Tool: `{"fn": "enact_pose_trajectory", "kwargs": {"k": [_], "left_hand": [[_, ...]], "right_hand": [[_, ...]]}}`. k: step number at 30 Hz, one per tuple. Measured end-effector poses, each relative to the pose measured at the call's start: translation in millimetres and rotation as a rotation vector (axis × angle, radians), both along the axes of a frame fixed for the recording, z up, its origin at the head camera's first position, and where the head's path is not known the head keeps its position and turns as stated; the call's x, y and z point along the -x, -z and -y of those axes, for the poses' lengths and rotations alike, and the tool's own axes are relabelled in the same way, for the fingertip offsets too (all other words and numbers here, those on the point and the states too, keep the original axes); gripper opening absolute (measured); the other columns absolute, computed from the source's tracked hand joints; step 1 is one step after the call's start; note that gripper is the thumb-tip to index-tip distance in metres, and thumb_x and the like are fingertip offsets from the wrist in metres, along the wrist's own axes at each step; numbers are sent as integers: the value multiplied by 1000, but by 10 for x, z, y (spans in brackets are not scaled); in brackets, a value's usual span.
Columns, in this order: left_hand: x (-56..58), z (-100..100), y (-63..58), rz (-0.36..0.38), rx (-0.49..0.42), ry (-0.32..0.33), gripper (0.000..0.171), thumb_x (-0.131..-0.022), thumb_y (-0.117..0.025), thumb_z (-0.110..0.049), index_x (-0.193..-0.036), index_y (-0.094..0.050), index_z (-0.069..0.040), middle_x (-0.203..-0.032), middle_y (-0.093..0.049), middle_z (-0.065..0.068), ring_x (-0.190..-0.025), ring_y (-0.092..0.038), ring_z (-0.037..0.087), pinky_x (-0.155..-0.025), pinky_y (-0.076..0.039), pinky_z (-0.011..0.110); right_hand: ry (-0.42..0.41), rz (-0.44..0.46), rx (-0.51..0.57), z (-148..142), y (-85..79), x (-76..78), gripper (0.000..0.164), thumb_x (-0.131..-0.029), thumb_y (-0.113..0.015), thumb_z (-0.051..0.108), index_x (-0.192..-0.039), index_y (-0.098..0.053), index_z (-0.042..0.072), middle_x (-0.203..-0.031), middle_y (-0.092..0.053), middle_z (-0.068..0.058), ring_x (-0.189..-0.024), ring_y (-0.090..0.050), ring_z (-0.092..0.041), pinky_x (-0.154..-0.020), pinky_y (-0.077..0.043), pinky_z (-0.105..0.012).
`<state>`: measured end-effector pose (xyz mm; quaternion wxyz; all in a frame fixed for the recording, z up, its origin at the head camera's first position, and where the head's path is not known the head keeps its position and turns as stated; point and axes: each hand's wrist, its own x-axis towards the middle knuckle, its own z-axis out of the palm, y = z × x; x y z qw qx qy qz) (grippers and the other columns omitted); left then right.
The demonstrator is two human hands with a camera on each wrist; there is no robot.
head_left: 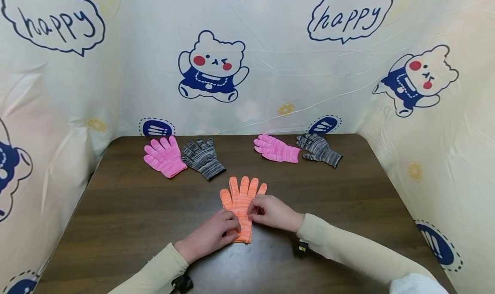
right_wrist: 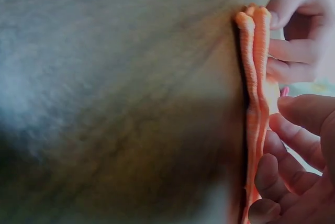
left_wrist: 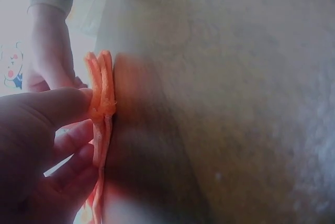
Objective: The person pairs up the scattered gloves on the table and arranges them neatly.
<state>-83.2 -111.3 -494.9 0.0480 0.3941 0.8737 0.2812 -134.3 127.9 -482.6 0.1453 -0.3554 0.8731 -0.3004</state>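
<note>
A: Where does the orange glove lie in relation to the hands?

B: The orange glove (head_left: 240,203) lies flat on the brown table (head_left: 135,212), between the left hand (head_left: 210,235) and the right hand (head_left: 276,212). Its fingers point away from the person, and its cuff is beside the left hand.

A: How does the left grip stand?

B: Loose. The thumb and fingers are bent and spaced apart; the left wrist view shows the thumb touching the glove by its cuff and the fingertips resting farther along it.

A: And the right?

B: Loose as well, the fingers softly curled and the thumb apart from them. They are at the glove's right side, farther from the cuff than the left hand; how firmly they press, one cannot tell. From both wrists the knit shows in layers.

A: What lies beyond the hands?

B: Beyond and to their left, a pink glove (head_left: 164,156) and a grey glove (head_left: 205,160) lie side by side. Beyond and to their right, a second pink glove (head_left: 277,148) points its fingers left, with a second grey glove (head_left: 320,149) just beside its cuff. Farther out hangs a pale backdrop (head_left: 270,87) printed with bears.
</note>
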Motion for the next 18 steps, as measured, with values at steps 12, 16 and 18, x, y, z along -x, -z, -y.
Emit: {"fn": "enact_pose_trajectory", "kwargs": {"k": [12,16,18], "left_hand": [[0,-15,-18,-14,12,7,9,-87,-66,-21,-92,-63,-27,-95,-52,-14,-91,-45,5,-77,-44,25],[25,-1,-29,-25,6,9,5,-89,-64,-24,-94,-64,-26,-95,-52,-15,-91,-45,4,-76,-44,25],[57,11,-55,-57,-2,-11,4,-89,-64,-26,-94,-64,-25,-94,-52,-15,-91,-45,3,-76,-44,24]], "right_hand": [[16,-58,-66,59,56,-100,14,-84,-69,37,-87,-60,27,-82,-53,10,-70,-49,-5,-61,-42,-17],[12,-63,-73,68,73,-106,14,-84,-69,36,-88,-60,26,-83,-52,10,-69,-47,-2,-59,-41,-17],[9,-64,-69,69,72,-106,13,-84,-69,35,-89,-60,26,-84,-52,10,-70,-47,-3,-60,-42,-17]]}}
